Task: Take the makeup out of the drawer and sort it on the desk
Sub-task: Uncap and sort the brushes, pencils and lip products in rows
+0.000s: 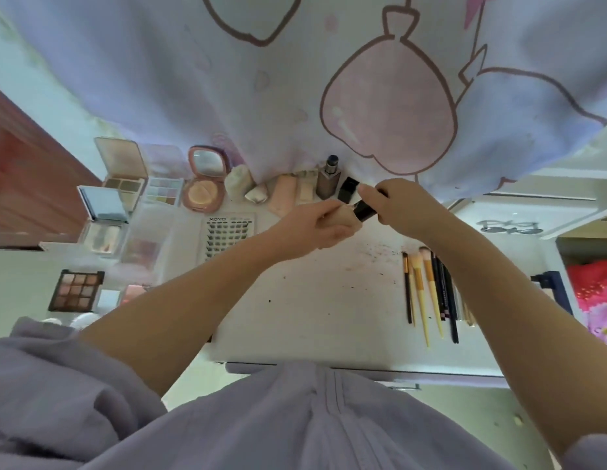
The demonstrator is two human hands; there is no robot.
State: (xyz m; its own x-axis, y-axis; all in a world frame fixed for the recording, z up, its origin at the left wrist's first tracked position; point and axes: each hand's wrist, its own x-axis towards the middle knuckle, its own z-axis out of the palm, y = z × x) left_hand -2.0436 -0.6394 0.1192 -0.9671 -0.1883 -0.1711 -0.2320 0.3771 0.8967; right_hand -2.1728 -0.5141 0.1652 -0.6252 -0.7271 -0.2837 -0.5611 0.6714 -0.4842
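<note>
Both hands meet over the back of the white desk [322,300]. My right hand [400,205] grips a black tube [364,211] by its dark end. My left hand [315,228] is closed on the tube's other, beige end. Just behind them stand a black cap or case [348,189] and a grey foundation bottle [329,179]. Sponges and puffs [258,189] lie along the curtain. Open palettes [125,178] and a pink compact [204,184] fill the left side. A lash tray [229,237] lies in the middle.
A row of brushes and pencils [430,290] lies at the right of the desk. A printed curtain [329,79] hangs over the back edge. A dark eyeshadow palette [76,290] sits front left. A white shelf [519,215] and a red-pink bag [596,293] are at the right.
</note>
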